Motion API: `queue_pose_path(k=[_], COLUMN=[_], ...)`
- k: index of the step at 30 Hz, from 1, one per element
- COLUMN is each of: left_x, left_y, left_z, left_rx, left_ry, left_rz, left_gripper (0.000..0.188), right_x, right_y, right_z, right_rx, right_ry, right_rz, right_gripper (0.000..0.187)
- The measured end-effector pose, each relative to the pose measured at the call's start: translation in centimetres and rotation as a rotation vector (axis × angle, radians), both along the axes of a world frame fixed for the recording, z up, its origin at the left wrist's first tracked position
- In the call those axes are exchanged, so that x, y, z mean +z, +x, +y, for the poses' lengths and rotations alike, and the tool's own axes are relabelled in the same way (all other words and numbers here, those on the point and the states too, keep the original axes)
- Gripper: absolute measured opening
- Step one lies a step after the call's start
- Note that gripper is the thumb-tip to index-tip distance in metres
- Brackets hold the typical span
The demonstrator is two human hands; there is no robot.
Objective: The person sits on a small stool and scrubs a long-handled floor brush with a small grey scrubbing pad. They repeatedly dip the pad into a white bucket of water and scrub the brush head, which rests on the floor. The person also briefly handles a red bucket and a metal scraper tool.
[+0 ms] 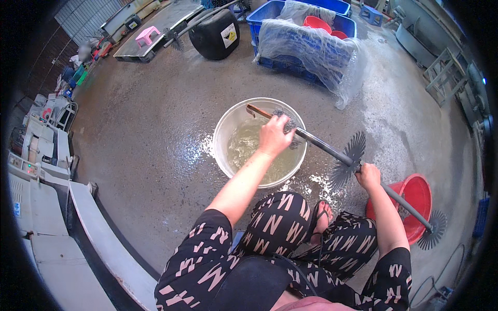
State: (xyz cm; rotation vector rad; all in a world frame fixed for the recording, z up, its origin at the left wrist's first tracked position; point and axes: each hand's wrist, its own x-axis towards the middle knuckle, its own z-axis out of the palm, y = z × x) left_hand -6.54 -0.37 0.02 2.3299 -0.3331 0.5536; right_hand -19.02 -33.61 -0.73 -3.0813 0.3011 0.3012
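Rod (324, 146), long and dark, held slantwise by both hands, with its upper end over the white tub (221, 142) and the rest running off to the tub's right and toward the body. Gripped by the left hand (275, 136) over the tub, with fingers curled at a bristly grey piece (281, 115); cannot tell the exact finger contact there. Wrapped by the right hand (368, 177) to the right of the tub, just on the near side of the middle disc (355, 147). Looks stiff and straight, probably metal, likely fairly heavy and apt to swing with that length. Possibly slippery when wet, given the water (243, 147) inside the tub. Best held on bare shaft, well clear of the thin disc teeth, which look able to bend or scratch. Farther right of the tub, mind the end disc (439, 224), close by the red bucket (424, 189). Beyond the tub, a blue crate (258, 30) under clear sheeting (306, 47).
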Motion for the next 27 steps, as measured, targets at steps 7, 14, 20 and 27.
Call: queue_pose_path(k=[7,14,20,27], left_x=[-0.2,0.2,1.8,1.1], left_y=[1.0,1.7,3.1,3.1], left_z=[1.0,2.7,4.1,3.5], left_rx=[0.099,0.279,0.231,0.134], left_ry=[-0.018,-0.049,-0.006,0.038], left_rz=[-0.009,-0.015,0.194,0.018], left_gripper=[0.033,0.034,0.04,0.034], right_x=[0.2,-0.3,-0.2,-0.5], right_y=[0.1,0.4,0.2,0.2], right_z=[0.2,0.5,-0.2,-0.1], right_rx=[0.008,0.0,0.045,0.033], right_ry=[0.042,0.056,0.005,0.019], right_rz=[-0.06,-0.085,-0.057,-0.047], right_gripper=[0.023,0.024,0.022,0.021])
